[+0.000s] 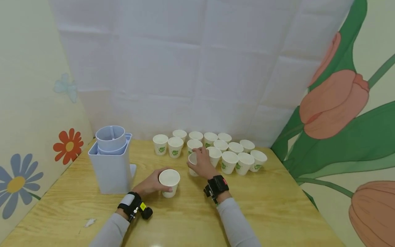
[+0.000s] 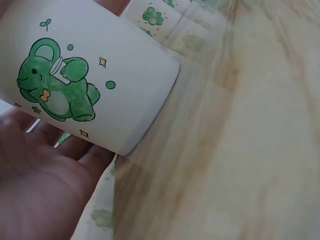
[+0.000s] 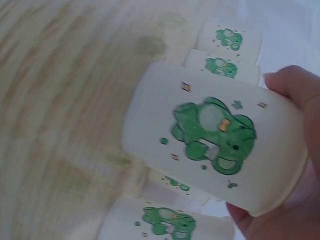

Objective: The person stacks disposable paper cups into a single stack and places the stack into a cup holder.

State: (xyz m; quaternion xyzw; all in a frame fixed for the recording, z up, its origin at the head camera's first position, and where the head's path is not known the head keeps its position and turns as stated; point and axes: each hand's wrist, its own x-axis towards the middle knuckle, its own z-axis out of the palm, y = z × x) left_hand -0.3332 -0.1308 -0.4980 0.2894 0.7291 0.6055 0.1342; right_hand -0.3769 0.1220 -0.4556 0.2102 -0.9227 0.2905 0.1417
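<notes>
Left hand (image 1: 151,183): I see its grip around one cup (image 1: 169,185), right of the bin (image 1: 111,175).
Right hand (image 1: 203,164): grip holding another cup (image 3: 212,137), farther right of the bin.
Other cups (image 1: 215,154): right of the bin, right hand nearer; held cups' mouths upward.

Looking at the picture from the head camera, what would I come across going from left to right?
Painted blue daisy → painted red daisy → lavender square bin → left hand holding a paper cup → right hand gripping another paper cup → rightmost paper cup → painted pink tulip.
</notes>
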